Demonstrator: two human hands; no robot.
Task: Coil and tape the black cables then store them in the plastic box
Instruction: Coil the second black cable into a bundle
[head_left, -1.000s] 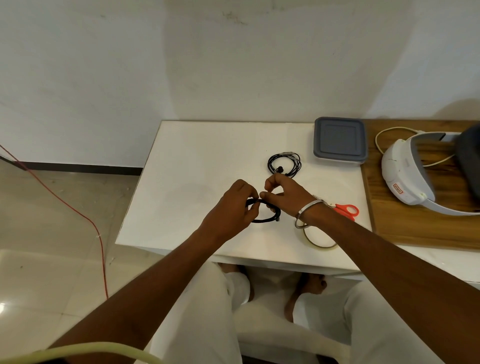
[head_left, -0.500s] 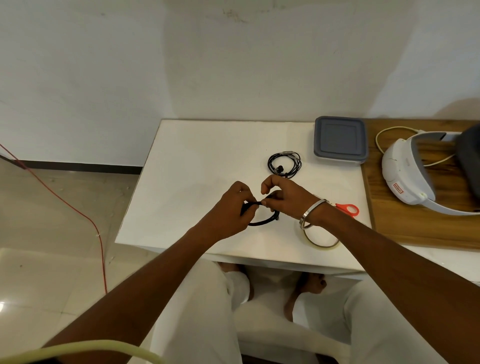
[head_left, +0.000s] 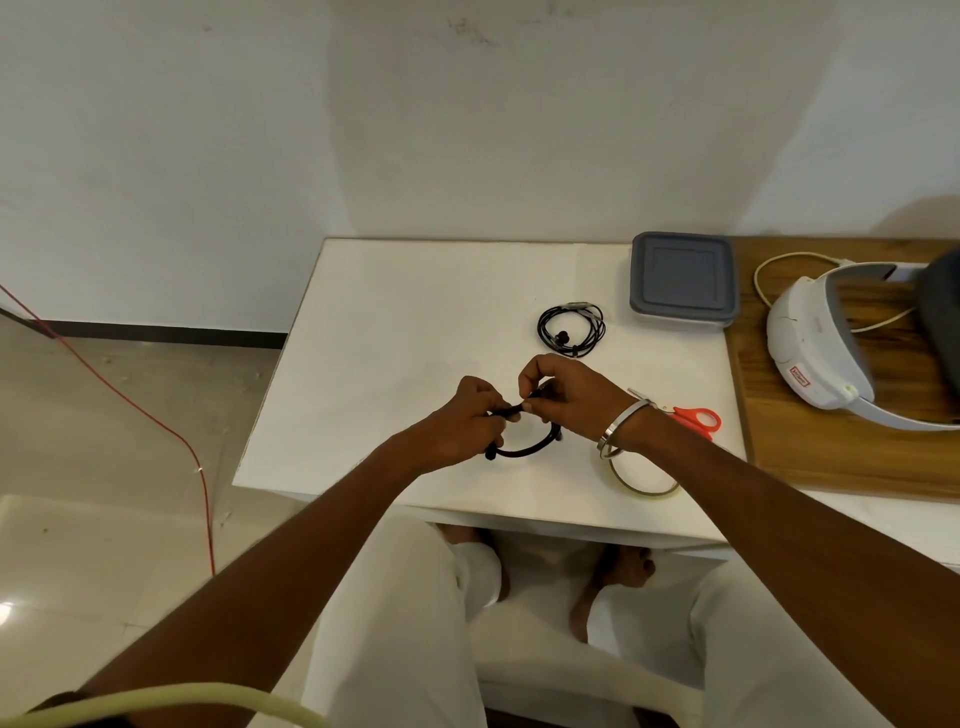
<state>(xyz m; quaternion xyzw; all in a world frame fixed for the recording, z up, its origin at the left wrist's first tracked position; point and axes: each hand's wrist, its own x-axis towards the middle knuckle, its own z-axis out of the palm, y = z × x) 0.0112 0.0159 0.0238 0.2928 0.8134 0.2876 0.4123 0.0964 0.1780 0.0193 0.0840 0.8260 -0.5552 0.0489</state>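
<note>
A thick black cable (head_left: 524, 449) forms a small coil just above the white table (head_left: 395, 332). My left hand (head_left: 467, 421) grips its left side and my right hand (head_left: 566, 397) pinches the top of the same coil with curled fingers. A second, thinner black cable (head_left: 571, 330) lies coiled on the table behind my hands. The plastic box (head_left: 683, 280), clear with a grey lid on it, stands at the table's back right. A roll of clear tape (head_left: 644, 480) lies under my right wrist near the front edge.
Orange-handled scissors (head_left: 693, 418) lie right of my right hand. A wooden board (head_left: 841, 457) on the right carries a white headset (head_left: 815, 353) with a pale cable. A red wire (head_left: 130, 400) runs over the floor at the left. My knees are below the table.
My hands have shifted slightly on the thick cable, my right fingers turning over its top. The coil stays in the same spot between them.
</note>
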